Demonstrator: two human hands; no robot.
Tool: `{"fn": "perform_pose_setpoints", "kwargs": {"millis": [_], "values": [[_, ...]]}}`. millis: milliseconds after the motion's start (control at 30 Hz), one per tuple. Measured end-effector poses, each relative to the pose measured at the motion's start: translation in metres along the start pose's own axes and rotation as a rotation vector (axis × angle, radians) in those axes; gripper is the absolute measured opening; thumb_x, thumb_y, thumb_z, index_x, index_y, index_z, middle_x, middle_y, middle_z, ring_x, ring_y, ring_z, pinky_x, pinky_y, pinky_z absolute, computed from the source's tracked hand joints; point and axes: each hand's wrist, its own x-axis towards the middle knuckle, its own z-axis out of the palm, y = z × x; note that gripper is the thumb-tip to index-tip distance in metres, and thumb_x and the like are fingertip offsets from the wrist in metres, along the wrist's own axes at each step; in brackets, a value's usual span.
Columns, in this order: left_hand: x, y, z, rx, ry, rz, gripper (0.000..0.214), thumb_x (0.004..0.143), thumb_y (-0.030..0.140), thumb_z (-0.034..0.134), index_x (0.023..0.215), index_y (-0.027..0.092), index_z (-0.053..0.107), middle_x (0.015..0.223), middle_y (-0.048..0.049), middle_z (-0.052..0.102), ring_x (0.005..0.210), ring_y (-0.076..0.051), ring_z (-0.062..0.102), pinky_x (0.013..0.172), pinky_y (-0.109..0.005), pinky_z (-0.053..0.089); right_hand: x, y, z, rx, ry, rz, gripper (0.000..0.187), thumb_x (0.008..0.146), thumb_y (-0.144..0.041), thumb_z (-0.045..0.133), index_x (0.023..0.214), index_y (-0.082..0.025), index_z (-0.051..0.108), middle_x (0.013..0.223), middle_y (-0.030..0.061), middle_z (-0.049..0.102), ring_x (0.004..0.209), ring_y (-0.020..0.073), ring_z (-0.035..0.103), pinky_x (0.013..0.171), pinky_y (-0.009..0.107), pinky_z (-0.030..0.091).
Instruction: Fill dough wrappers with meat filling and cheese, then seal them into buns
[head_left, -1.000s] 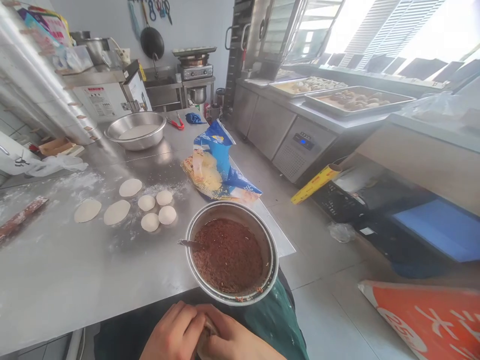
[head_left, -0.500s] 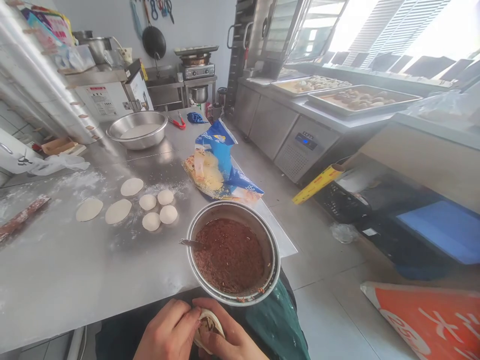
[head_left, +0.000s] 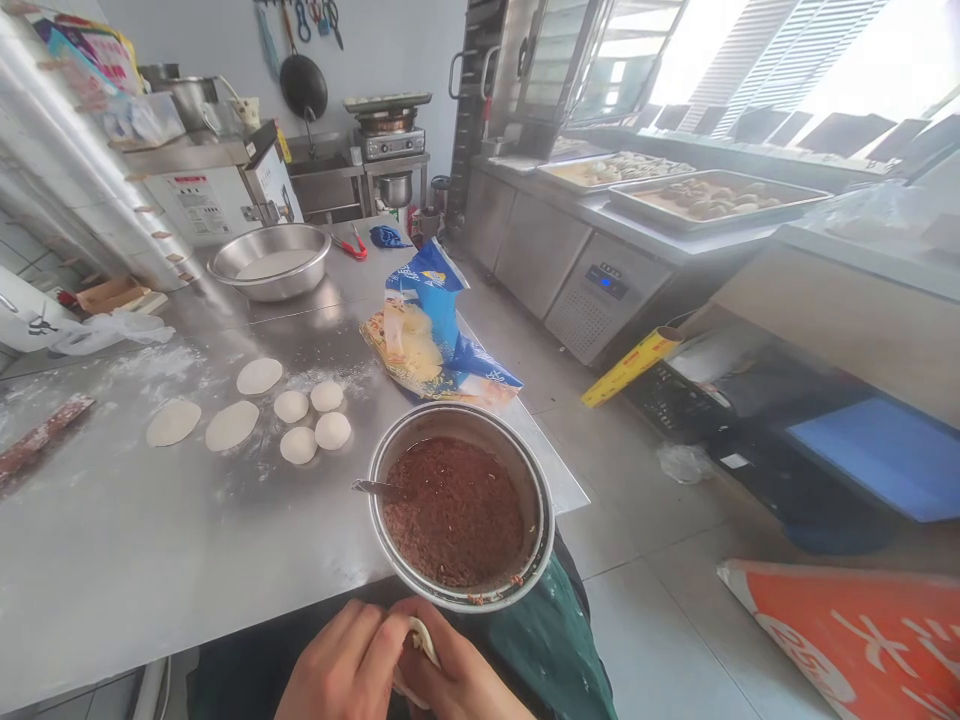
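Holding dough (head_left: 424, 642) in both hands at near side, just short of pot (head_left: 427, 592). Pinching its left edge with close-bunched fingers of left hand (head_left: 341, 655). Gripping far and right sides in narrow-curled right hand (head_left: 459, 662). Can't tell fingertip gaps, mostly hidden behind knuckles. In pot, at near edge of table (head_left: 150, 540): brown filling (head_left: 454, 520), plus metal handle (head_left: 377, 488) leaning on left rim. Farther left on table: three flat rounds (head_left: 232, 427), four small rounds (head_left: 298, 446).
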Motion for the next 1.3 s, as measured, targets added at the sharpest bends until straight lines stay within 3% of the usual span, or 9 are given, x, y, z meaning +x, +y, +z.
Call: {"fn": "perform_pose_setpoints", "kwargs": {"millis": [67,233,367,500,700,833,1000,1167,1300], "values": [[0.000,-0.001,0.001,0.030,-0.011,0.045,0.035,0.096,0.006,0.050,0.128,0.013,0.063,0.086,-0.0049,0.068,0.071,-0.018,0.067,0.063,-0.031,0.058,0.000,-0.001,0.000,-0.082,0.011,-0.028,0.033,0.095,-0.054,0.063,0.097,-0.023,0.052,0.082,-0.0044,0.046,0.073,0.0141,0.041,0.066,0.029,0.036],[0.000,0.002,0.004,0.018,0.005,0.004,0.017,0.094,0.005,0.056,0.097,0.019,0.065,0.080,-0.0025,0.064,0.067,-0.017,0.064,0.061,-0.031,0.056,-0.003,-0.011,-0.003,-0.106,0.005,0.063,0.020,0.096,-0.037,0.054,0.108,-0.022,0.054,0.080,-0.0050,0.045,0.071,0.0147,0.040,0.064,0.031,0.033],[0.001,0.001,0.004,0.025,0.005,0.068,0.033,0.095,0.006,0.050,0.124,0.012,0.065,0.086,-0.0053,0.068,0.070,-0.018,0.066,0.062,-0.031,0.058,-0.004,-0.024,-0.006,-0.161,-0.009,0.007,0.019,0.090,-0.036,0.063,0.099,-0.021,0.055,0.092,-0.0014,0.050,0.087,0.0177,0.043,0.082,0.033,0.040],[0.002,-0.002,0.001,-0.022,-0.003,0.018,0.016,0.095,0.006,0.055,0.097,0.019,0.065,0.080,-0.0027,0.063,0.068,-0.018,0.064,0.063,-0.031,0.057,-0.007,-0.032,-0.006,-0.002,-0.020,0.133,0.031,0.088,-0.035,0.060,0.115,-0.021,0.060,0.089,-0.0009,0.053,0.082,0.0181,0.050,0.075,0.034,0.043],[0.005,0.003,0.001,0.071,0.062,0.041,0.030,0.095,0.005,0.051,0.118,0.012,0.067,0.085,-0.0049,0.066,0.069,-0.017,0.063,0.062,-0.030,0.055,-0.006,-0.025,-0.001,0.025,0.008,0.013,0.033,0.091,-0.042,0.059,0.115,-0.020,0.062,0.100,0.0050,0.056,0.093,0.0220,0.056,0.083,0.036,0.051],[0.008,0.005,0.001,0.053,0.077,0.018,0.014,0.093,0.006,0.058,0.093,0.018,0.064,0.076,-0.0010,0.061,0.064,-0.017,0.060,0.059,-0.031,0.051,-0.003,-0.012,-0.002,-0.017,0.043,0.044,0.038,0.094,-0.046,0.054,0.124,-0.021,0.058,0.095,0.0034,0.059,0.089,0.0217,0.057,0.085,0.038,0.050],[0.010,0.005,0.002,0.077,0.090,0.069,0.031,0.094,0.003,0.048,0.118,0.012,0.067,0.085,-0.0053,0.067,0.070,-0.018,0.064,0.062,-0.031,0.055,-0.002,-0.013,-0.006,-0.224,0.040,-0.075,0.017,0.093,-0.031,0.053,0.104,-0.022,0.063,0.101,0.0052,0.061,0.096,0.0227,0.056,0.094,0.039,0.048],[0.007,0.004,0.002,0.040,0.075,0.015,0.015,0.092,0.004,0.058,0.091,0.018,0.064,0.076,-0.0014,0.061,0.064,-0.017,0.060,0.058,-0.032,0.052,-0.003,-0.020,-0.006,-0.178,0.006,-0.092,0.020,0.095,-0.030,0.049,0.103,-0.023,0.067,0.091,0.0034,0.061,0.088,0.0224,0.057,0.102,0.044,0.047],[0.006,0.003,0.003,0.066,0.074,0.084,0.033,0.093,0.003,0.050,0.121,0.010,0.067,0.087,-0.0059,0.069,0.071,-0.018,0.065,0.064,-0.031,0.057,0.000,-0.016,-0.005,-0.256,0.043,-0.102,0.016,0.091,-0.028,0.052,0.100,-0.022,0.063,0.100,0.0065,0.063,0.097,0.0239,0.056,0.101,0.043,0.046]]}}
